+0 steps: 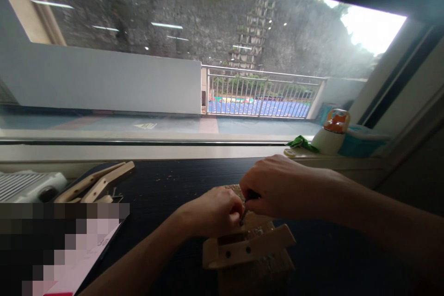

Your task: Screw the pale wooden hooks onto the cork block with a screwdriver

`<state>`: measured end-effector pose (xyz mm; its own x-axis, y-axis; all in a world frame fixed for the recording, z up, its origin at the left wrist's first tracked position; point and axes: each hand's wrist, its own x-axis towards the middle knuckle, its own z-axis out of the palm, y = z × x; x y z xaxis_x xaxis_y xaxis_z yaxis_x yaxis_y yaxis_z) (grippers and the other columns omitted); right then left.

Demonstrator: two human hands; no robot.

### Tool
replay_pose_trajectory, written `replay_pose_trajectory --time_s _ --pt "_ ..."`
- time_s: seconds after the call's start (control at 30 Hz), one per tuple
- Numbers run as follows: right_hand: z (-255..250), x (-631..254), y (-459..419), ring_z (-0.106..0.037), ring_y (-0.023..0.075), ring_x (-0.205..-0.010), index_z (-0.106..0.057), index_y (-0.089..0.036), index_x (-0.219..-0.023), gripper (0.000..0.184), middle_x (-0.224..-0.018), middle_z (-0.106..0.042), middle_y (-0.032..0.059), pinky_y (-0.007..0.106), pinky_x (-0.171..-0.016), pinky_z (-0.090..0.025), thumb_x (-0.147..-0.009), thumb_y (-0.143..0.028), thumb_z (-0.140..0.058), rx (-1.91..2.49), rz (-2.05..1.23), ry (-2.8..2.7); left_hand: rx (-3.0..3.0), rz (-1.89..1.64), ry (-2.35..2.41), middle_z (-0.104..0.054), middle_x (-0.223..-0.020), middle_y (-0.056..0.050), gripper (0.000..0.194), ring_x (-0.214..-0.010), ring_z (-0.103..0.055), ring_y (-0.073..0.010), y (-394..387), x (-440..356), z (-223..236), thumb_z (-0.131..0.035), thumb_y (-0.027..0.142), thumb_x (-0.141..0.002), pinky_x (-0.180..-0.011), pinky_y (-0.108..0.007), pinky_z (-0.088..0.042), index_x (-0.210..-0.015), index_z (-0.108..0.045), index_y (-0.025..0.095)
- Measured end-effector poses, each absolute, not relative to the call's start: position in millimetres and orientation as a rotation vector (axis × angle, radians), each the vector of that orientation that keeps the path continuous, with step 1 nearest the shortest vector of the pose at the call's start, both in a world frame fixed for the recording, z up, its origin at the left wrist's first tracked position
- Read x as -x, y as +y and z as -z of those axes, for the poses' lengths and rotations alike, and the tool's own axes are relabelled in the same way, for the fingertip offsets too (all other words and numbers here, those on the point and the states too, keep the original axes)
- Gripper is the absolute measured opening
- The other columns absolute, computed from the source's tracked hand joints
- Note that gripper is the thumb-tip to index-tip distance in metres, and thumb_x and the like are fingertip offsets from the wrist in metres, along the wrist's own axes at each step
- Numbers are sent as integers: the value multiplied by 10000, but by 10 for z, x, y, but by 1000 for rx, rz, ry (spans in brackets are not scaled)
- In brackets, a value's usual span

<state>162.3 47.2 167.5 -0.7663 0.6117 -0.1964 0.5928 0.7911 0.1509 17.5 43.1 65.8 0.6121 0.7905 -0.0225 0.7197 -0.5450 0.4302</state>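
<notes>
My right hand (277, 185) is closed around the dark handle of a screwdriver (253, 195). Its thin shaft slants down to a small dark spot beside my left fingers. My left hand (215, 212) has its fingers curled at the shaft's tip; what they pinch is hidden. Just below both hands lies a pale wooden piece (263, 244) with two dark holes along its side. It rests on a brownish, rough-textured block (256, 273), partly in shadow.
Several wooden parts (107, 176) and loose screws (116, 194) lie left on the dark table (180, 173). A white ridged appliance (31, 187) and a pink sheet (93, 249) are nearby. A white-and-orange bottle (331, 134), green cloth (301, 143) and teal box (362, 141) stand by the window.
</notes>
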Motion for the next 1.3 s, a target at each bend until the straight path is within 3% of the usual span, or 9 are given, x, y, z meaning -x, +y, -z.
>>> replay_pose_trajectory --time_s 0.3,0.57,0.77,0.93,1.0,1.1,1.3 --pt "-1653 -1630 457 -419 93 -487 -697 -170 -665 178 -555 -604 16 237 -472 -249 -782 -240 -583 -898 -180 2781 -2363 -265 1248 -582 -618 33 68 -577 -494 -87 383 -221 -687 -580 112 -680 -519 -163 -337 -664 -631 154" --pt "-1705 -1614 415 -554 152 -590 -700 -181 -723 82 -649 -662 25 264 -489 -282 -713 -174 -619 -919 -121 2720 -2398 -377 1292 -385 -504 57 159 -508 -370 -70 405 -244 -569 -563 128 -685 -475 -181 -267 -529 -538 142" --pt "-1695 -1590 451 -603 185 -654 -699 -182 -757 117 -693 -685 36 271 -502 -298 -711 -146 -598 -889 -138 2722 -2438 -420 1284 -464 -524 45 122 -515 -395 -77 427 -244 -500 -563 132 -679 -494 -187 -289 -558 -573 145" --pt "-1673 -1597 493 -580 173 -583 -691 -182 -710 222 -631 -653 46 272 -477 -278 -797 -300 -525 -967 -192 2669 -2460 -447 1209 -588 -638 23 92 -595 -479 -96 439 -237 -489 -555 119 -679 -555 -188 -338 -607 -600 153" --pt "-1691 -1625 497 -585 176 -601 -700 -202 -769 199 -666 -666 39 263 -479 -271 -770 -327 -545 -939 -197 2690 -2432 -435 1236 -587 -626 20 110 -588 -482 -97 432 -237 -497 -561 138 -690 -546 -189 -336 -586 -593 150" --pt "-1731 -1674 488 -574 162 -610 -693 -246 -837 176 -699 -671 4 243 -465 -254 -708 -276 -577 -856 -134 2775 -2391 -386 1295 -587 -608 16 124 -564 -478 -98 417 -243 -520 -569 160 -697 -526 -194 -330 -577 -600 147" --pt "-1706 -1684 459 -530 121 -584 -670 -186 -727 159 -659 -647 1 240 -491 -290 -742 -120 -527 -830 21 2802 -2397 -346 1339 -611 -622 8 96 -567 -493 -108 410 -256 -563 -562 174 -714 -527 -200 -339 -670 -641 144"
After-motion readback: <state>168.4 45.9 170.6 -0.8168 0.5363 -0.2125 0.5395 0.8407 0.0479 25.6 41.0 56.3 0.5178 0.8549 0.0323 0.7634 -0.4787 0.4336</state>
